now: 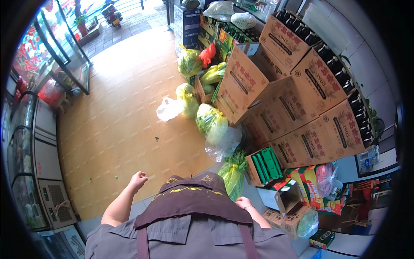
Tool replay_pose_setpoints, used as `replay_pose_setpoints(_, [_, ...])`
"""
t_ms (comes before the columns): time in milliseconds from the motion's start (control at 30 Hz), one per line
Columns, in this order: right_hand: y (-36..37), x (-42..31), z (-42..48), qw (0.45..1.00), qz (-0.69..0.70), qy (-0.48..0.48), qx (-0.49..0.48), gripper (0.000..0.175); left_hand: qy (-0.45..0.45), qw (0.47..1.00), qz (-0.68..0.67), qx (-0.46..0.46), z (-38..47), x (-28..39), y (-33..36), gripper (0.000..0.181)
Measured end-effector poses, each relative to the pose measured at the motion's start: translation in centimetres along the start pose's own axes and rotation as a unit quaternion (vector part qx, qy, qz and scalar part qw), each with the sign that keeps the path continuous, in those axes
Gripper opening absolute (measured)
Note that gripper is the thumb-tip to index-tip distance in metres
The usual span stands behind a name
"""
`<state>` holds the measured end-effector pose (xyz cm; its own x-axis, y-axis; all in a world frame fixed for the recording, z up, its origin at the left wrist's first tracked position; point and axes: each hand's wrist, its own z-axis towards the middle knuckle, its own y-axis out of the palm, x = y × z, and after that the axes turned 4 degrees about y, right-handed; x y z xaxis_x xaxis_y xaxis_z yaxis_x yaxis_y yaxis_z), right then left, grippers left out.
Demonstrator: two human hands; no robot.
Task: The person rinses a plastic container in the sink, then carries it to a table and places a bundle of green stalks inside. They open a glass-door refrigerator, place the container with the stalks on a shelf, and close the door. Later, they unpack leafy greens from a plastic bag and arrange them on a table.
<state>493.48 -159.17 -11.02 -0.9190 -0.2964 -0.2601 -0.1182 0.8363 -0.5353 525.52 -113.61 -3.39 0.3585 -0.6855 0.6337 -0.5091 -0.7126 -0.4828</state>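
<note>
My left hand (139, 181) hangs over the tiled floor, its fingers loosely curled with nothing seen in them. On the other side of my dark apron (194, 197), my right hand (244, 202) is low, its fingers bent. Nearest to it is a yellow-green plastic bag (233, 179) with leafy greens sticking out of the top. Whether the fingers touch that bag is unclear. Further forward lie a clear plastic bag (221, 150) and a yellow bag of leafy vegetables (210, 121).
Cardboard beer cartons (318, 79) with dark bottles are stacked at right, one open carton (241, 77) leaning out. A box of green packs (266, 166) stands near my right side. Glass display fridges (24, 165) line the left. Tiled floor (123, 129) leads to an open doorway.
</note>
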Motion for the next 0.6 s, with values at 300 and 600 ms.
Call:
replay_pose_setpoints(300, [-8.7,-19.3,7.4,0.986,0.025,-0.154,0.066,0.036,0.090,0.977,-0.090,-0.171,11.3,11.9,1.9,0.039])
replay_pose_setpoints(600, [-40.6,-43.9,6.5,0.769,0.112,-0.408,0.480,0.020,-0.021,0.995,-0.023,0.100,26.6,5.3,-12.1,0.025])
